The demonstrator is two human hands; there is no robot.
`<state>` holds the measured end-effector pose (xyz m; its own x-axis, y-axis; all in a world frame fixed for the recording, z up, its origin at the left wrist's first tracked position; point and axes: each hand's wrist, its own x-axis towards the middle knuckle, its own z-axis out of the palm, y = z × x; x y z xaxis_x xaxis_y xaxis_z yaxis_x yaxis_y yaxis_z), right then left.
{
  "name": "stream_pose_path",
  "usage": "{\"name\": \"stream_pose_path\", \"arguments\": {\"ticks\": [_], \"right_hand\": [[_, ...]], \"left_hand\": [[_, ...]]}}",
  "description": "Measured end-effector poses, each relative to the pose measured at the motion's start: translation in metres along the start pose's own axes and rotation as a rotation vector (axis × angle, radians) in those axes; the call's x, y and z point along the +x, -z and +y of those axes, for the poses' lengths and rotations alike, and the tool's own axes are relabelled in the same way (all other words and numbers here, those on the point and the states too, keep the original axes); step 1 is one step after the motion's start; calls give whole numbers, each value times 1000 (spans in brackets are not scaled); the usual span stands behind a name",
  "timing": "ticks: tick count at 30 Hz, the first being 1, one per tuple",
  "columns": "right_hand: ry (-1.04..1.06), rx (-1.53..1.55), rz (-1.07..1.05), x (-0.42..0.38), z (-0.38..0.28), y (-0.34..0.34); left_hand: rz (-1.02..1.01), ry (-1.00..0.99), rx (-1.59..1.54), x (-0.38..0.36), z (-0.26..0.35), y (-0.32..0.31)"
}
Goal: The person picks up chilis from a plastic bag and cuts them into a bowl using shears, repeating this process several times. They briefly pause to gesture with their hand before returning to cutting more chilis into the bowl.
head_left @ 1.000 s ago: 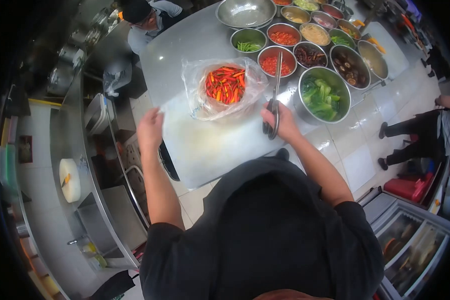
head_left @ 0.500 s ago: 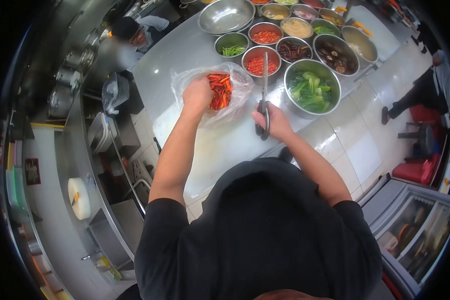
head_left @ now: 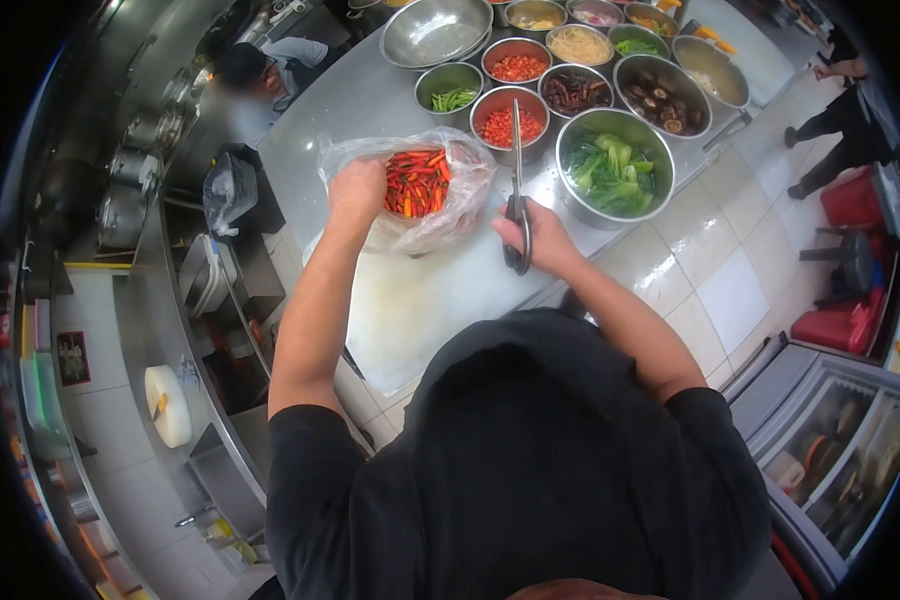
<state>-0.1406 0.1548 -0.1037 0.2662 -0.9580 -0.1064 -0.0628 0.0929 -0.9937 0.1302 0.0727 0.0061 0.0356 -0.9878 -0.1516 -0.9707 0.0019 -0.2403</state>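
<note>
A clear plastic bag (head_left: 460,205) full of red chili peppers (head_left: 417,184) sits on the steel table. My left hand (head_left: 358,188) is closed on the bag's left rim, beside the peppers; its fingertips are partly hidden. In my right hand (head_left: 540,238) is a pair of scissors (head_left: 517,190), blades pointing away from me and pressed together as far as I can see. Just beyond the blades stands a steel pot of chopped red chili (head_left: 509,127). To the right of that hand is a large pot of leafy greens (head_left: 615,170).
Several steel pots hold chopped vegetables, dried chilies (head_left: 576,92) and mushrooms (head_left: 664,107). A wide metal bowl (head_left: 435,35) is at the back. A white cutting board (head_left: 400,310) lies nearest me. One person (head_left: 270,75) is at the far left, another (head_left: 840,130) at the right.
My left hand has moved left from over the peppers to the bag's rim, and more peppers show in the wider mouth. The scissors stay in my right hand. The view has shifted slightly.
</note>
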Motion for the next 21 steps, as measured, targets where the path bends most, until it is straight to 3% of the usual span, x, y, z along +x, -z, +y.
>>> {"name": "stream_pose_path", "arguments": {"ticks": [6,15,21], "right_hand": [[6,13,11,0,-2,2],[-39,28,2,-2,-13,3],[-27,37,4,-1,-9,4]], "left_hand": [[83,-149,-53,-8,-7,-2],[165,-140,-133,-1,0,-22],[65,-176,-89,0,2,-14]]}}
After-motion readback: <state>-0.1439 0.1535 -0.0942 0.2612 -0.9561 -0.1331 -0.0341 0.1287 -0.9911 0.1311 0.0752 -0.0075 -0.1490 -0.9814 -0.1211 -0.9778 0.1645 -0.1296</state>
